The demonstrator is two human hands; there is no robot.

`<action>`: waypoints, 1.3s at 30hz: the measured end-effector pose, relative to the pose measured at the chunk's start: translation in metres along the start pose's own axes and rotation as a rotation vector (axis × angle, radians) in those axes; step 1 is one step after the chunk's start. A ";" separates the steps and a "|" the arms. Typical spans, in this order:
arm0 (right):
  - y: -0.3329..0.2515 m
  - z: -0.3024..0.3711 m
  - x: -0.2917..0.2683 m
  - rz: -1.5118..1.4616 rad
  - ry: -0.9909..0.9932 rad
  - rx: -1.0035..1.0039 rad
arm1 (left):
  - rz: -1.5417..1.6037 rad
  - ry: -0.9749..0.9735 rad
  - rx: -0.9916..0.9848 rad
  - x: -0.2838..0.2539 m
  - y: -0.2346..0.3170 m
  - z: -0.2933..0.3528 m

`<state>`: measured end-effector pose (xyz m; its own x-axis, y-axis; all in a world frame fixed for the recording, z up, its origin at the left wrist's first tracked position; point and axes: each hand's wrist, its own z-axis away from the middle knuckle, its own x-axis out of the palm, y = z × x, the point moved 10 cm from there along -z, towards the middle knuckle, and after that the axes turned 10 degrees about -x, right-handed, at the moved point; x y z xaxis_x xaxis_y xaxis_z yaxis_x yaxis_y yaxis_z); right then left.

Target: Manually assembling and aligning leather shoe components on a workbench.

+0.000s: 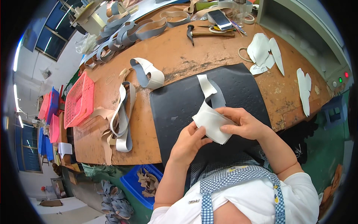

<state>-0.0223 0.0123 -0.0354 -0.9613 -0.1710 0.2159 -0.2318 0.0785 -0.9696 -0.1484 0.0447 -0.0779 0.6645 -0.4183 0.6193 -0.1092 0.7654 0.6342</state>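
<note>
Both my hands hold a white leather-like shoe upper piece [213, 126] with a grey-blue underside, above a black mat [169, 123]. My left hand [188, 145] pinches its left and lower edge between thumb and fingers. On the other side, my right hand [244, 124] grips it with the thumb on top and the fingers at the upper edge. A narrow curled strap [204, 84] of the same material stretches away from the held part across the mat. Just past the mat's far left corner stands a looped white-and-grey piece [153, 77].
Long white and beige strips [125, 112] lie left of the mat, near a pink basket [88, 93]. A hammer [212, 34], phone [220, 19] and grey loops [126, 33] sit at the back. Paper-like white shapes [258, 48] lie right. Below stands a blue bin [130, 183].
</note>
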 end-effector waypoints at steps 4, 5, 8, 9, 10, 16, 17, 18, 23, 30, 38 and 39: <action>-0.002 -0.004 0.009 0.061 -0.089 -0.001 | 0.092 0.114 0.204 -0.010 0.022 -0.012; -0.001 -0.004 0.004 0.091 -0.056 0.017 | 0.073 0.161 0.259 -0.015 0.027 -0.013; -0.007 -0.008 -0.005 0.272 0.000 -0.034 | 0.052 0.210 0.315 -0.018 0.032 -0.015; -0.006 -0.009 -0.006 0.275 0.007 -0.035 | 0.062 0.248 0.349 -0.020 0.035 -0.014; -0.001 -0.007 -0.013 0.232 0.062 0.012 | 0.064 0.235 0.329 -0.017 0.036 -0.016; 0.002 -0.017 -0.009 0.247 0.073 0.027 | 0.111 0.219 0.283 -0.012 0.036 -0.022; -0.008 -0.022 -0.009 0.354 0.148 -0.008 | 0.078 0.260 0.333 -0.015 0.041 -0.021; -0.017 -0.024 -0.010 0.462 0.223 -0.043 | 0.073 0.284 0.357 -0.022 0.042 -0.022; -0.028 -0.031 -0.007 0.723 0.315 -0.214 | 0.147 0.260 0.282 -0.041 0.052 -0.036; -0.026 -0.034 -0.021 0.706 0.347 -0.202 | 0.149 0.101 0.185 -0.005 0.040 -0.029; -0.010 -0.037 -0.031 0.529 0.526 -0.276 | -0.175 0.122 0.218 0.003 0.028 -0.014; -0.009 -0.038 -0.033 0.487 0.541 -0.282 | -0.224 0.103 0.240 0.006 0.030 -0.012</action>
<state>0.0055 0.0547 -0.0293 -0.8868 0.4434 -0.1302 0.2755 0.2810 -0.9193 -0.1388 0.0710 -0.0612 0.7615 -0.5023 0.4097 -0.1145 0.5179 0.8478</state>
